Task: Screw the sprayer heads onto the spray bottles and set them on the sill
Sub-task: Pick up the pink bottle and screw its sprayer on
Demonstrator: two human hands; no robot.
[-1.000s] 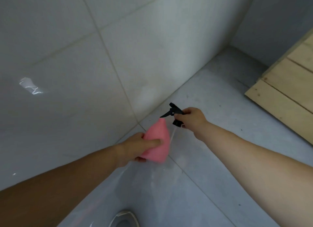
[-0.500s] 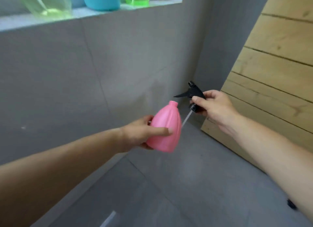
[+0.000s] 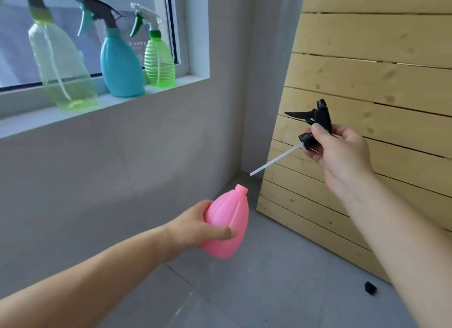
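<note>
My left hand grips a pink spray bottle by its body, open neck tilted up and to the right. My right hand holds a black sprayer head up at the right, its white dip tube pointing down-left. The tube's tip hangs a little above and to the right of the bottle's neck, apart from it. On the white window sill at upper left stand three bottles with sprayer heads on: a pale green one, a teal one and a small ribbed green one.
A grey wall runs below the sill into a corner. Pale wooden planks lean at the right. The floor is grey tile, with a small black piece lying near the planks' foot.
The view has swung up from the floor to the sill and window. My right hand has lifted the sprayer head up and right, away from the bottle; the pink bottle now sits lower.
</note>
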